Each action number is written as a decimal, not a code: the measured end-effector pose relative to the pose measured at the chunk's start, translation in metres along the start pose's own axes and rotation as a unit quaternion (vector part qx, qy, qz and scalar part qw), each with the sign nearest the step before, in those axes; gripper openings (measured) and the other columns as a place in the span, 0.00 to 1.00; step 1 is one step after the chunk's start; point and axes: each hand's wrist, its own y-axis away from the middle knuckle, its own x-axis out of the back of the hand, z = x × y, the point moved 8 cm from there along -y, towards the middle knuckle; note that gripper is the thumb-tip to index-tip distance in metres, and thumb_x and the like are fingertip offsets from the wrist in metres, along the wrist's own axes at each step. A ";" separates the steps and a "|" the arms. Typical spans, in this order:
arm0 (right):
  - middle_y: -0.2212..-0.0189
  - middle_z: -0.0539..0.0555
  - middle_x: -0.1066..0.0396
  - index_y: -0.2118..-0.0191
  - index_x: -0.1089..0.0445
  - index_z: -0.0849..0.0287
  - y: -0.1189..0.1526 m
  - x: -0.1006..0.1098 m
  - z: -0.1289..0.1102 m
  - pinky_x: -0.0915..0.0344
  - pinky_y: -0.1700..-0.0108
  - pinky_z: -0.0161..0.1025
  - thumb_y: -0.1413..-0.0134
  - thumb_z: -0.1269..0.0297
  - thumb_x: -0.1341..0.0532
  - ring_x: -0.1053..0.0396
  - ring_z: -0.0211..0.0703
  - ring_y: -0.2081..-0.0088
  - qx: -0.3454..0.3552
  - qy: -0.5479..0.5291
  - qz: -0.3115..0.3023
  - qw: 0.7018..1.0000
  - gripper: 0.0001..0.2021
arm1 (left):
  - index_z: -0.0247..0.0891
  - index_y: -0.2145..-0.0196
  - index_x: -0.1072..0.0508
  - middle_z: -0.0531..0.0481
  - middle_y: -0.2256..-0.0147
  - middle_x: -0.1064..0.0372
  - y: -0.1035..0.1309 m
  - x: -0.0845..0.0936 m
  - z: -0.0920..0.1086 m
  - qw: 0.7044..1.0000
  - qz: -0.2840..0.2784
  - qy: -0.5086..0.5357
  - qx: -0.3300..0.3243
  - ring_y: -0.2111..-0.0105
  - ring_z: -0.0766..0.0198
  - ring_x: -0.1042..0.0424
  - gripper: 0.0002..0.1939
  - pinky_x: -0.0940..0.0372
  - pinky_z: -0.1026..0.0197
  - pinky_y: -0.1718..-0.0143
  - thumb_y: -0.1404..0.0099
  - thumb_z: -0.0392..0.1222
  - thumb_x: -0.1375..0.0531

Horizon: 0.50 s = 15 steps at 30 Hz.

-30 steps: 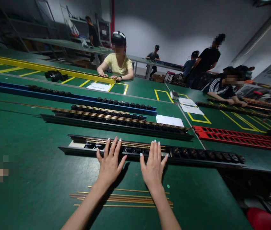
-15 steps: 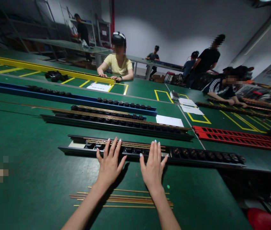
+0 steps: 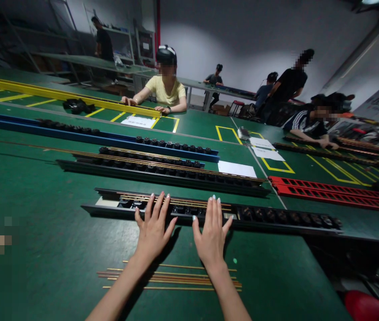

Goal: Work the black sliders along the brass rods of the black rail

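Observation:
A long black channel [image 3: 286, 225] lies across the green table, with a row of black parts inside it. Thin brass-coloured rods [image 3: 189, 203] rest lengthwise along its left and middle stretch. My left hand [image 3: 152, 232] is spread over the left part of the channel, fingertips at the rods. Farther right, my right hand [image 3: 211, 236] lies over the middle with fingers stretched out, also at the rods. Both hands are open and grip nothing. Several loose brass and copper-coloured rods [image 3: 176, 280] lie on the table beneath my forearms.
Beyond stand a second black channel with rods [image 3: 162, 174], a blue channel [image 3: 109, 136], a white paper [image 3: 237, 169] and red slotted rails [image 3: 330, 191]. A yellow channel [image 3: 75, 96] lies before a person in yellow [image 3: 166, 91]. The table edge [image 3: 323, 276] drops off at right.
My right hand has shifted slightly left along the channel; my left hand stays put. Across the table, one hand of the person in yellow has moved left along the yellow channel.

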 end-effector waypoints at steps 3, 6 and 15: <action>0.34 0.63 0.52 0.32 0.75 0.62 0.000 0.000 -0.004 0.64 0.37 0.64 0.36 0.61 0.55 0.58 0.48 0.33 0.011 -0.002 -0.006 1.000 0.34 | 0.46 0.33 0.59 0.44 0.35 0.49 0.000 -0.001 0.000 1.000 -0.002 -0.001 -0.002 0.34 0.50 0.55 0.34 0.69 0.36 0.37 0.33 0.48 0.49; 0.34 0.64 0.53 0.32 0.72 0.63 0.001 -0.005 -0.006 0.64 0.38 0.66 0.36 0.61 0.56 0.58 0.51 0.33 0.022 0.007 -0.027 0.999 0.32 | 0.46 0.33 0.59 0.45 0.35 0.49 0.000 0.000 0.000 1.000 -0.001 0.000 -0.001 0.34 0.50 0.55 0.34 0.69 0.36 0.37 0.33 0.48 0.49; 0.34 0.65 0.53 0.32 0.71 0.62 0.001 -0.007 -0.004 0.63 0.38 0.66 0.36 0.60 0.56 0.58 0.52 0.33 0.022 0.003 -0.023 0.999 0.32 | 0.44 0.34 0.57 0.43 0.35 0.50 0.000 -0.002 0.000 1.000 -0.008 -0.007 -0.001 0.34 0.50 0.56 0.33 0.69 0.35 0.37 0.32 0.47 0.49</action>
